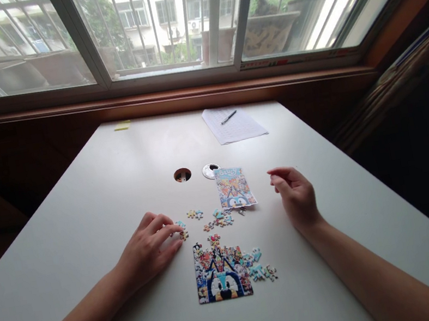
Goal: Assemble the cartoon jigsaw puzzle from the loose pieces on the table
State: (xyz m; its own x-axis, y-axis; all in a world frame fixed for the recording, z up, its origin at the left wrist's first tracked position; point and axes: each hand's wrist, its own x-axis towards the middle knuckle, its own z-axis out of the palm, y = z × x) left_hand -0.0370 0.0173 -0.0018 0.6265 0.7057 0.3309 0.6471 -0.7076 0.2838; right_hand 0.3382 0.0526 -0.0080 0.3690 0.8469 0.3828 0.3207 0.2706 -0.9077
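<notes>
A partly joined jigsaw puzzle [222,275] lies flat on the white table, showing a blue cartoon dog's face along its lower part. My left hand [154,240] rests left of it, thumb and forefinger apart, fingertips at a few loose puzzle pieces [184,235]. Raised on the right, my right hand [297,195] is curled with its fingertips drawn together; whatever it may hold is hidden. Between the hands is a printed picture card [236,187] with the same dog. More loose pieces [222,217] lie below the card, and another cluster [263,271] sits against the puzzle's right side.
Two round cable holes are in the table [118,177]: an uncovered one [182,175] and one with a metal ring [210,171] partly under the card. Farther back lie paper sheets [233,126] with a pen [229,117], and a yellow strip [122,126]. A barred window stands beyond.
</notes>
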